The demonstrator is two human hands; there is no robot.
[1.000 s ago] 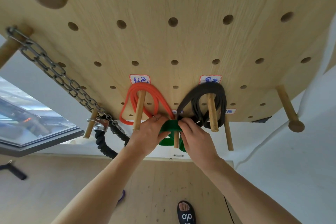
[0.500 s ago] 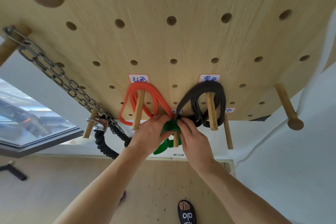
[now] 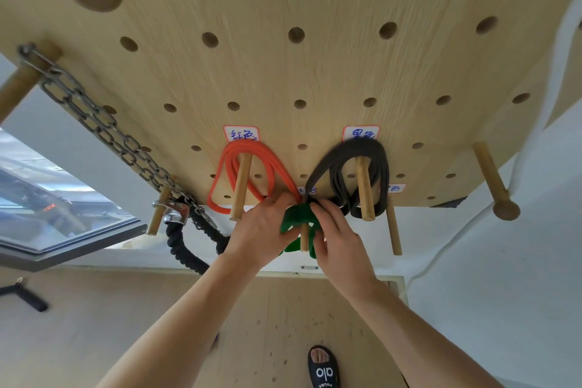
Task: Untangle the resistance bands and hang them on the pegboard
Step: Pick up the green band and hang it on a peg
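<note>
Wood pegboard (image 3: 315,72) fills most of the view, shot from right underneath it, with pale floor down below and a window off to the left. Red band (image 3: 252,167) is already looped over its peg, black band (image 3: 362,173) is coiled on the peg to its right, both under little handwritten labels. So two are done by the look of it.

What's in hand now is the green band (image 3: 294,220), going onto the short peg (image 3: 304,238) that sits lower down, between the red and black ones. It looks like the loop is already over the peg, since the peg end pokes out through the green, but the band is bunched up rather than hanging clean.

Left hand (image 3: 261,230) has its fingers curled around the left side of the green band, fingertips up near the bottom of the red loop. Right hand (image 3: 340,239) pinches the right side of the green, fingers curled in close to the board, just beside the low end of the black coil. Both forearms reach up and forward from the near edge, wrists bent back a bit.

Next move, I'd guess: push the green back along the peg toward the board, smooth out the bunching, then let go and see if it stays. Worth keeping fingers from snagging the black band, since it's touching or nearly touching the right fingertips; can't tell which.

Off to the left there's a chain (image 3: 104,132) and a black rope (image 3: 182,249) hanging, not involved.
</note>
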